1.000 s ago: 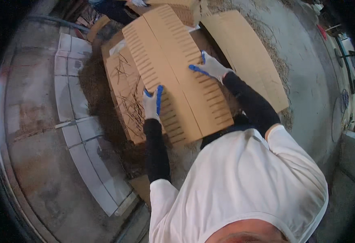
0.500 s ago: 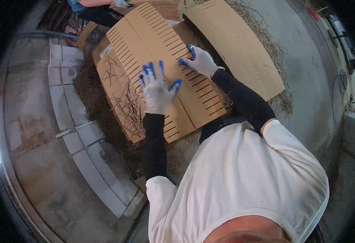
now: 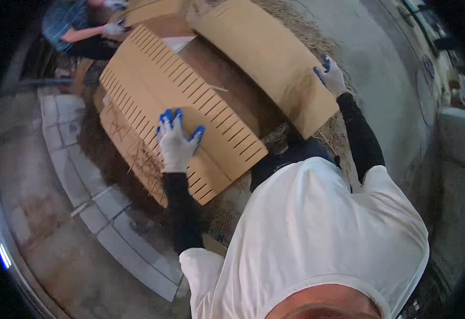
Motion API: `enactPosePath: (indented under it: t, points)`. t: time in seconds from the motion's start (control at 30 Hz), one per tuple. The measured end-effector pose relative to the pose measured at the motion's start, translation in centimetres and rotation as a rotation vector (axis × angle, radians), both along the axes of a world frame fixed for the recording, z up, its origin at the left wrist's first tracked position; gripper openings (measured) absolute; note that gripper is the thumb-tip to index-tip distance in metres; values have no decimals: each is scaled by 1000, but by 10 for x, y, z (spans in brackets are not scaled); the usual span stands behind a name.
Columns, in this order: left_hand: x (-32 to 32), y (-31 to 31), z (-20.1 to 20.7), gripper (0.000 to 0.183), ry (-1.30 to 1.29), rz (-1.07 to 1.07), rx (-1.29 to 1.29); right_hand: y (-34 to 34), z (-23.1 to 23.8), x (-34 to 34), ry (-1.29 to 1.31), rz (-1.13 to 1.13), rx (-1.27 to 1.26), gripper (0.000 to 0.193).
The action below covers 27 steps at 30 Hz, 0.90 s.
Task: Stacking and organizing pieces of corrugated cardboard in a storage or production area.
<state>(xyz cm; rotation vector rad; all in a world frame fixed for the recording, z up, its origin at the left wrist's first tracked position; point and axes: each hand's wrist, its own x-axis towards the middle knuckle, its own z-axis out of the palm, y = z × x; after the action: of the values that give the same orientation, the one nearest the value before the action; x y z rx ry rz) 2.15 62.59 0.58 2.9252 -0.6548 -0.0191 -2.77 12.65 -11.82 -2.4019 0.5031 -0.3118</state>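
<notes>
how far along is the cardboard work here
Done: a slotted cardboard sheet lies flat on the stack over the straw. In hand: the left hand presses flat on it, while the right hand grips the edge of a plain cardboard panel. Left: that plain panel is not yet on the stack.

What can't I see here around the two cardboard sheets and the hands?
- Head view: ground under the slotted cardboard sheet, covered by it.
- Right hand fingertips, curled over the plain cardboard sheet.
- Co-worker at the top edge, mostly cut off.
- Left hand palm, pressed flat.
</notes>
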Motion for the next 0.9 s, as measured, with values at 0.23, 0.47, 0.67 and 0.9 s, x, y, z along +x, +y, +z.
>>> enactPosePath:
  t: [0.23, 0.47, 0.67, 0.9]
  points:
    - [-8, -43, 57, 76, -30, 76, -135, -68, -20, -6, 311, 35, -92, 97]
    - [-71, -263, -19, 81, 170, 271, -519, -61, -86, 67, 202, 235, 193, 82]
    - [-16, -290, -194, 65, 463, 1048, -1026, -43, -71, 71, 172, 243, 514, 55]
    - [-10, -312, -186, 41, 393, 1163, -931, -56, -75, 74, 272, 233, 391, 56]
